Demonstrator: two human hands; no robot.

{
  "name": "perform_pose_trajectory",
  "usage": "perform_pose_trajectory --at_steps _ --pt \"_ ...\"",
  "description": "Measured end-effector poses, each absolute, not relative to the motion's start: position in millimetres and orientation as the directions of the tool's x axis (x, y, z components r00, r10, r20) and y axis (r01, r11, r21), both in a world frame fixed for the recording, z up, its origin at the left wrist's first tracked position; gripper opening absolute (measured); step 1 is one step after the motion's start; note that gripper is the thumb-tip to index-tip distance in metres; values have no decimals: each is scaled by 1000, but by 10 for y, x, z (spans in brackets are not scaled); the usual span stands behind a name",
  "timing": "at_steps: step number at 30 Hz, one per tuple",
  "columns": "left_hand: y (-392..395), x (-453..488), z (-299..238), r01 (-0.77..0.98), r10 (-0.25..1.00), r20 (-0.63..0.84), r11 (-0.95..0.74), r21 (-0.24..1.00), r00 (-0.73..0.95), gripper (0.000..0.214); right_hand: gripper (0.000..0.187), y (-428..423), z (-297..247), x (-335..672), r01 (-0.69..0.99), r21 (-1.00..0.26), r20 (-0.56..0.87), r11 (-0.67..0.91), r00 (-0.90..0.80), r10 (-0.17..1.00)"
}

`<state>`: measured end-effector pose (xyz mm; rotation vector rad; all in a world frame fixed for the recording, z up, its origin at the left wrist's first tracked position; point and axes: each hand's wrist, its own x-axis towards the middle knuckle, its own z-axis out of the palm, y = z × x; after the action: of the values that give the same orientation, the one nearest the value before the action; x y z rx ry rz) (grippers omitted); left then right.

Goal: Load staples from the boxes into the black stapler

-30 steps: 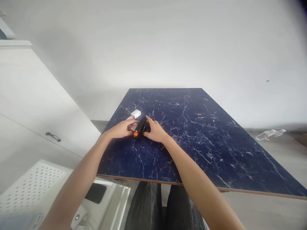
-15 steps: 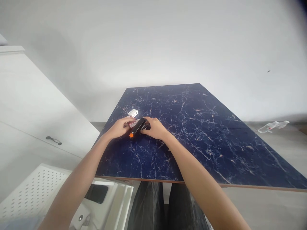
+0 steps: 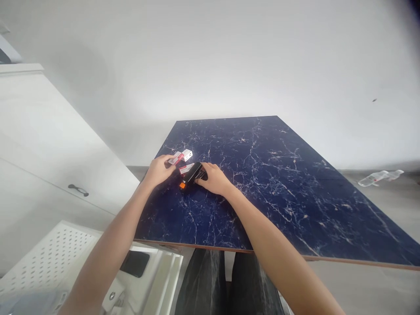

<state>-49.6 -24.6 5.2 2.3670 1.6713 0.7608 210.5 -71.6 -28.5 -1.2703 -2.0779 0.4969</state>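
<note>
My right hand point(image 3: 213, 177) is closed around the side of a black stapler point(image 3: 193, 174) with an orange end piece, which lies slanted on the table. In the fingers of my left hand point(image 3: 160, 169) is a small red-and-white box point(image 3: 176, 158), pinched at its near left end. Just beyond it sits a white box point(image 3: 188, 154) with a dark mark; I cannot tell whether the two touch. Another red-and-white box point(image 3: 186, 169) lies along the stapler's left side, partly hidden by it.
These things are on a dark blue marbled table point(image 3: 262, 188) with a brown front edge. To the left stand a white cabinet point(image 3: 65, 144) and a white perforated unit point(image 3: 52, 258); a black phone-like slab point(image 3: 135, 263) lies below. A clear plastic bottle point(image 3: 377, 177) lies beyond the right edge.
My left hand has moved left and slightly away from the stapler, with a red-and-white box now in its fingers. My right hand stays on the stapler.
</note>
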Motion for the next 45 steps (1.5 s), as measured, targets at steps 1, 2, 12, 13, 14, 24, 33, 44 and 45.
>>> perform_pose_trajectory --at_steps 1,2,12,13,14,24,33,44,45 --pt "-275 -461 71 816 907 341 -385 432 248 42 60 -716 -287 2105 643 -608 330 465 -328 885" --pt "-305 -426 89 789 897 351 -415 453 270 42 59 -715 -288 2104 644 -605 332 468 -330 884" --pt "-443 -215 97 704 833 165 -539 462 529 48 53 -737 -250 2092 652 -592 336 473 -334 881" --pt "-435 -218 88 710 835 181 -540 452 519 46 54 -741 -248 2092 654 -595 329 468 -334 883" --pt "-423 -226 79 712 834 204 -545 441 512 45 55 -743 -248 2091 655 -597 323 463 -333 886" --pt "-350 -264 -14 754 847 326 -526 395 420 41 55 -751 -251 2083 670 -579 319 465 -339 885" --pt "-366 -264 10 806 904 275 -418 418 326 56 50 -731 -297 2083 688 -563 315 458 -334 888" --pt "-393 -273 47 804 909 260 -410 430 325 41 47 -753 -261 2072 716 -539 297 444 -332 895" --pt "-399 -269 52 810 907 257 -414 415 333 41 47 -756 -261 2072 716 -539 295 443 -332 896"
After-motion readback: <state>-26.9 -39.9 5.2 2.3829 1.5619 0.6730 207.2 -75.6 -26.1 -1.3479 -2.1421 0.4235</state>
